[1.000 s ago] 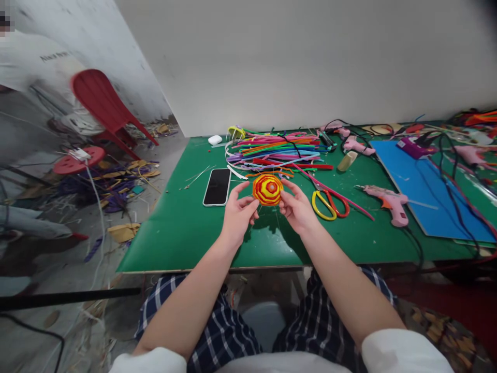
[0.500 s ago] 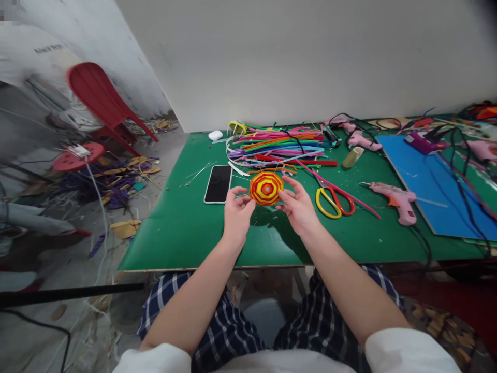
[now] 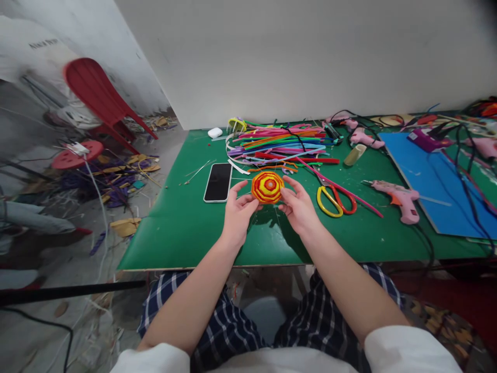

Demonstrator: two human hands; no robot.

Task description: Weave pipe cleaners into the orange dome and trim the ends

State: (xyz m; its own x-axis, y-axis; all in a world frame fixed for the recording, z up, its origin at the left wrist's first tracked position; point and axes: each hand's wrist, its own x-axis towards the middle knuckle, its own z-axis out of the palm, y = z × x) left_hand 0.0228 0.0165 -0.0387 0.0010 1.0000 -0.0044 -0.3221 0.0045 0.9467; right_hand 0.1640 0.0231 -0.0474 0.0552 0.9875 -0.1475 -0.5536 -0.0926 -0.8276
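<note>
Between my two hands is a round woven disc (image 3: 267, 187) of red, orange and yellow rings, with thin wires sticking out from its edge. My left hand (image 3: 239, 210) pinches its lower left edge with thumb and fingers. On the opposite side my right hand (image 3: 297, 203) grips the right edge, thumb in front. The disc is held above the green table (image 3: 186, 233), its ringed face toward me. A phone (image 3: 218, 182) lies just left of my left hand. Scissors (image 3: 336, 199) with one yellow and one red handle lie to the right of my right hand.
A bundle of coloured pipe cleaners (image 3: 275, 142) lies behind the disc. On the right are a pink glue gun (image 3: 399, 199), a blue board (image 3: 430, 197) and trailing black cables. A white earbud case (image 3: 215, 133) sits at the back left. Left of the table stands a red chair (image 3: 93, 93).
The disc has tilted slightly between my hands and shifted a little to the right. Both hands keep their hold on its edges.
</note>
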